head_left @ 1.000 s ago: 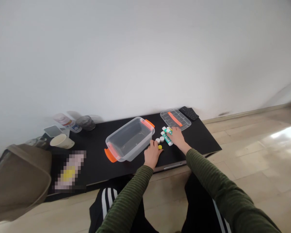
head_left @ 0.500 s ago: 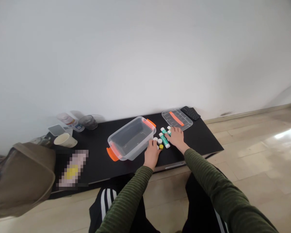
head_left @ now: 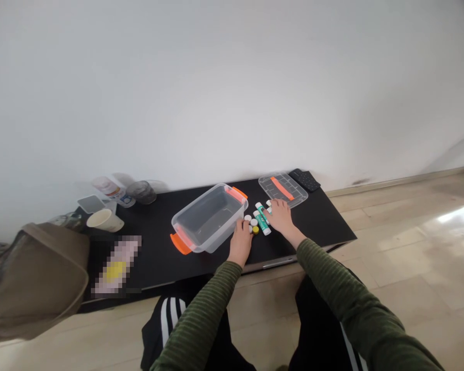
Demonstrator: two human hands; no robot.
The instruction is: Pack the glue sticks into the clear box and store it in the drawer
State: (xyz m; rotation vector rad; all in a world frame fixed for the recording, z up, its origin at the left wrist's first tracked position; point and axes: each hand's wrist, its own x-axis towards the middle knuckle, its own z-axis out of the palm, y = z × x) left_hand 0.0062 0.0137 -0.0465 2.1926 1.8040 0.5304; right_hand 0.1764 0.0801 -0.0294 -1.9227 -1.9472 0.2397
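Note:
My left hand (head_left: 241,243) rests just right of a clear plastic box (head_left: 206,219) with orange latches, its spread fingers beside small jars. Those jars have white caps (head_left: 254,222) and one yellow cap (head_left: 255,230); fingers cover part of the group. On the other side of the jars lie several green-and-white glue sticks (head_left: 262,223), side by side on the black table. My right hand (head_left: 281,216) lies over the rightmost sticks, fingers apart and touching them, so they are partly hidden. Nothing is visible inside the box.
A clear lid (head_left: 299,195) with an orange handle lies at the back right, next to a dark patterned object (head_left: 309,181). To the left are a paper cup (head_left: 105,220), a dark glass (head_left: 141,191), a white bottle (head_left: 114,190) and a brown bag (head_left: 38,278).
My left hand has shifted slightly leftward and the small jars sit a little closer to the box. The right hand stays over the glue sticks, almost unmoved.

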